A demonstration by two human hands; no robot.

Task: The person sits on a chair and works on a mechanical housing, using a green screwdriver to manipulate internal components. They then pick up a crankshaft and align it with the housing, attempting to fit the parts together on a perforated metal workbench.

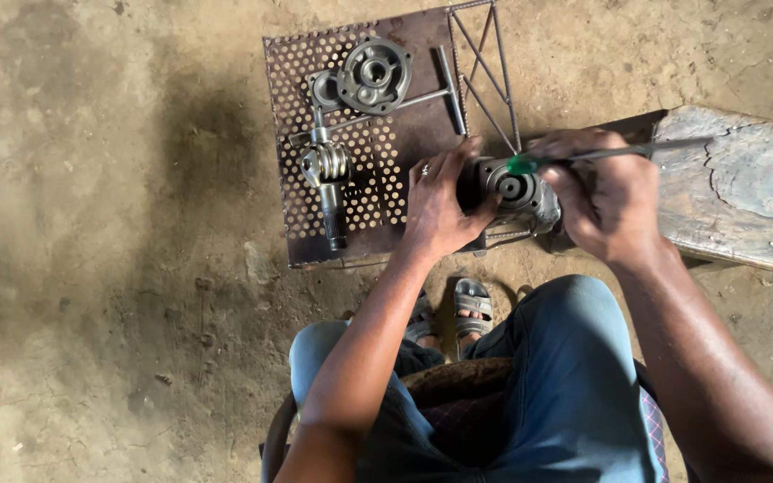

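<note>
Left hand (440,204) clamps the grey metal housing (516,192) at the perforated table's (297,224) four o'clock edge; right hand (603,192) grips a green-handled screwdriver (530,164) over it; housing looks heavy, rigid, greasy; best held around its body.

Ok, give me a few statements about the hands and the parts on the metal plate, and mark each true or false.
1. The left hand grips the metal housing. True.
2. The right hand holds a hammer. False: it holds a green-handled screwdriver.
3. The round cover lies on the perforated plate. True.
4. The shaft rests on the wooden block. False: it lies on the perforated plate.
</note>
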